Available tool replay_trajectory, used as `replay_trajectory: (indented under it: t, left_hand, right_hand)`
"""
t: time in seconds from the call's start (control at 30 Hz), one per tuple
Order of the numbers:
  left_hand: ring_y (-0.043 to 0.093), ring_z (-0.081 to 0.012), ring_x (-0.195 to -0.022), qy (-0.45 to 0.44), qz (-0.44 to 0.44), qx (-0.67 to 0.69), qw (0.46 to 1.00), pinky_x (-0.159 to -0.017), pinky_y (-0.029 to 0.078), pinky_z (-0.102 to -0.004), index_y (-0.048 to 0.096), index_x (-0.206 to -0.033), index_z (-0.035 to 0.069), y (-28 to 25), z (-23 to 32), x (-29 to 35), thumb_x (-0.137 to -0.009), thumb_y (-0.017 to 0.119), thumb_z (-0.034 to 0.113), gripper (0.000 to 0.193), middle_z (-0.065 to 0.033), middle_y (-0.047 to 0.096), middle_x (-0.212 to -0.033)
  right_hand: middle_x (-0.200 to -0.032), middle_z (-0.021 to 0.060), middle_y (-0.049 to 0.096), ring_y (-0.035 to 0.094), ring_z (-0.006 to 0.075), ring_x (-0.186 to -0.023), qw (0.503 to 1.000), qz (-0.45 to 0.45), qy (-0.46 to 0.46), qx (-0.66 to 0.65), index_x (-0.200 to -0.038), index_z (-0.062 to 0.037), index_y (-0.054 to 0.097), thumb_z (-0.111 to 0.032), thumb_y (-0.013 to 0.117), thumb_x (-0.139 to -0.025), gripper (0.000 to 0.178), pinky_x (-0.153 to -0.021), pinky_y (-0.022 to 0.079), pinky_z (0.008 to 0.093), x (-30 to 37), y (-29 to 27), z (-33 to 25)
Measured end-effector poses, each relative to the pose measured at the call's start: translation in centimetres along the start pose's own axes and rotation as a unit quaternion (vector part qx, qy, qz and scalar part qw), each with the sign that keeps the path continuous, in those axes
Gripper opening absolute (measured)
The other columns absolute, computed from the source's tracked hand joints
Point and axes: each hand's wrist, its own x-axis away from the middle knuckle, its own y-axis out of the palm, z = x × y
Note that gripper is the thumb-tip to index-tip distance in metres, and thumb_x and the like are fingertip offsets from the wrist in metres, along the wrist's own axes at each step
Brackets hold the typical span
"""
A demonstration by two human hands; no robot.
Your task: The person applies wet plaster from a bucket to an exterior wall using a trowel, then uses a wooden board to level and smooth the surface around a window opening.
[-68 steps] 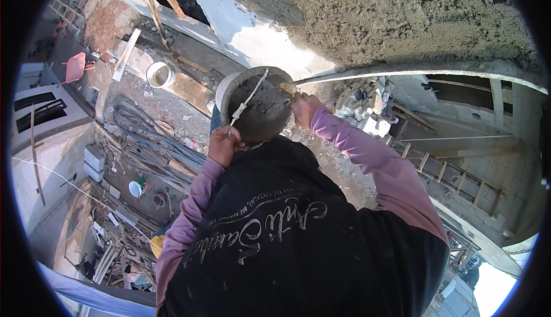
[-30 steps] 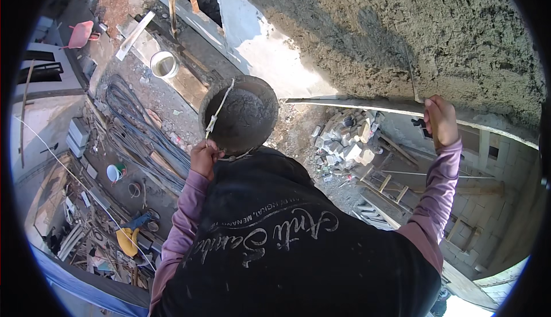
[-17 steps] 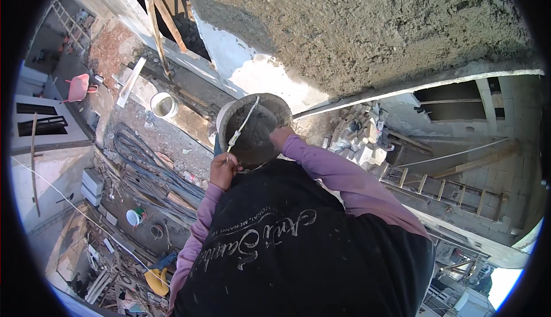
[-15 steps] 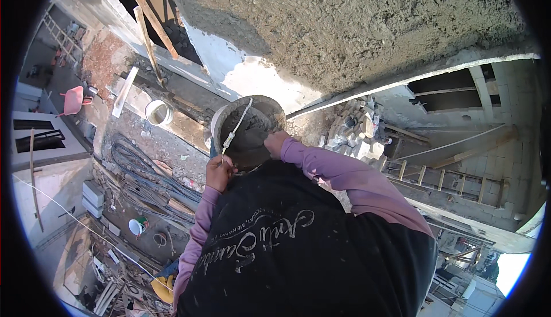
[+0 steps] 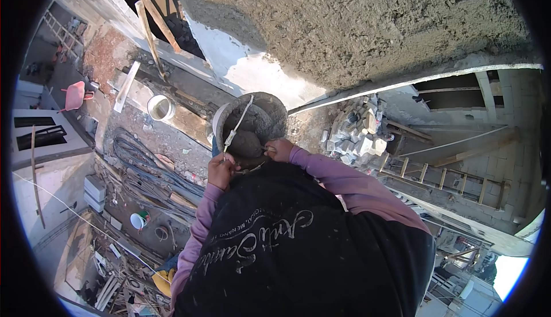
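Observation:
Close against my body sits a round bucket point(image 5: 279, 111) coated in grey mortar. Its thin handle with a whitish grip point(image 5: 229, 138) crosses the opening. My left hand point(image 5: 221, 171) is closed round the near end of this handle, at the rim. Over the near right side of the bucket, my right hand point(image 5: 279, 149) is closed on the handle of a trowel. The trowel's mortar-grey blade point(image 5: 247, 144) lies inside the bucket; its outline blends with the mortar.
Ahead rises a wall with rough wet plaster point(image 5: 367, 24), bordered by a pale edge strip point(image 5: 413, 82). Far below are a white bucket point(image 5: 160, 108) on a plank, coiled hoses point(image 5: 135, 156), a red wheelbarrow point(image 5: 74, 96), a rubble heap point(image 5: 359, 127) and a ladder point(image 5: 442, 178).
My right hand has shifted slightly down and right, and the trowel blade now lies lower in the bucket. My left hand keeps its hold on the bucket handle.

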Motion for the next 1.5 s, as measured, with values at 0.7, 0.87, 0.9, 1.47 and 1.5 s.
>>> replay_trajectory:
  t: [0.7, 0.87, 0.9, 1.47, 1.5]
  left_hand:
    - [0.044, -0.0093, -0.052, -0.068, 0.130, 0.193, 0.970, -0.062, 0.054, -0.0297, 0.053, -0.075, 0.007, -3.7, -2.7, -0.4, -0.085, 0.046, -0.006, 0.018, -0.0022, 0.050, -0.065]
    - [0.044, -0.0088, -0.053, -0.072, 0.087, 0.176, 0.978, -0.064, 0.053, -0.0294, 0.053, -0.076, 0.007, -3.6, -2.4, -0.2, -0.083, 0.046, -0.006, 0.016, -0.0017, 0.049, -0.066]
    - [0.043, -0.0086, -0.054, -0.063, 0.092, 0.167, 0.980, -0.064, 0.053, -0.0292, 0.053, -0.076, 0.006, -3.0, -2.3, -0.3, -0.082, 0.046, -0.006, 0.015, -0.0012, 0.047, -0.066]
    - [0.057, -0.0112, -0.051, 0.049, 0.016, -0.054, 0.997, -0.051, 0.051, -0.0240, 0.057, -0.065, 0.001, 0.0, -0.1, -0.3, -0.080, 0.048, -0.003, 0.018, -0.0033, 0.054, -0.061]
    - [0.058, -0.0115, -0.051, 0.044, 0.029, -0.038, 0.998, -0.050, 0.051, -0.0244, 0.057, -0.065, 0.001, 0.2, 0.0, -0.5, -0.079, 0.048, -0.003, 0.017, -0.0036, 0.054, -0.061]
  right_hand:
    - [-0.067, 0.0056, 0.061, 0.057, 0.0120, -0.053, 0.962, -0.169, 0.066, -0.204, -0.087, 0.0013, 0.064, -0.018, 0.067, -0.090, 0.020, -0.049, 0.044, 0.0274, 8.9, -36.1, -20.2]
    - [-0.061, 0.0015, 0.054, 0.048, 0.0078, -0.047, 0.923, 0.226, 0.306, -0.053, -0.080, -0.0014, 0.060, -0.024, 0.057, -0.095, 0.027, -0.041, 0.036, 0.0237, 11.8, -44.8, -12.5]
    - [-0.059, 0.0000, 0.050, 0.044, 0.0071, -0.045, 0.914, 0.306, 0.266, -0.027, -0.079, -0.0012, 0.059, -0.022, 0.055, -0.096, 0.027, -0.040, 0.033, 0.0235, 14.2, -46.1, -14.9]
    - [-0.089, 0.0239, 0.067, 0.069, 0.0368, -0.079, 0.936, -0.117, 0.048, 0.327, -0.086, 0.0042, 0.069, -0.017, 0.068, -0.074, 0.024, -0.073, 0.057, 0.0443, -2.0, -3.1, -2.0]
    - [-0.087, 0.0236, 0.067, 0.069, 0.0376, -0.078, 0.937, -0.114, 0.018, 0.329, -0.088, 0.0058, 0.067, -0.017, 0.068, -0.074, 0.027, -0.072, 0.056, 0.0449, -0.7, -5.0, -1.9]
